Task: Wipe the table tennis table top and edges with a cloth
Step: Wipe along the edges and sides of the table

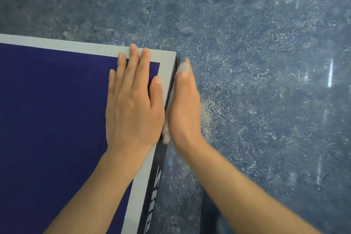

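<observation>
I take the table's corner point(175, 54) as my mark. My left hand point(133, 99) lies flat on the top just inside that corner, fingers straight and spread a little, the fingertips point(134, 48) reaching the white border at the far edge, holding nothing. My right hand point(185, 100) stands on edge against the dark side rail point(171, 89) just below the corner, fingers straight and pressed to the rail. The cloth point(182, 66) is trapped between that palm and the rail: I see only a pale bit at the fingertip end and another pale, blurred bit by the heel of the hand; the rest is hidden.

I judge the step in hand is the edge wipe, working the rail at the corner, with the left hand bracing the top. I cannot tell how much of the top has been wiped.

The next move, as I read it, calls for steady sideways pressure so the cloth does not slip out while it slides along the rail, then a turn around the corner onto the far edge, with the left hand lifted clear of the border
</observation>
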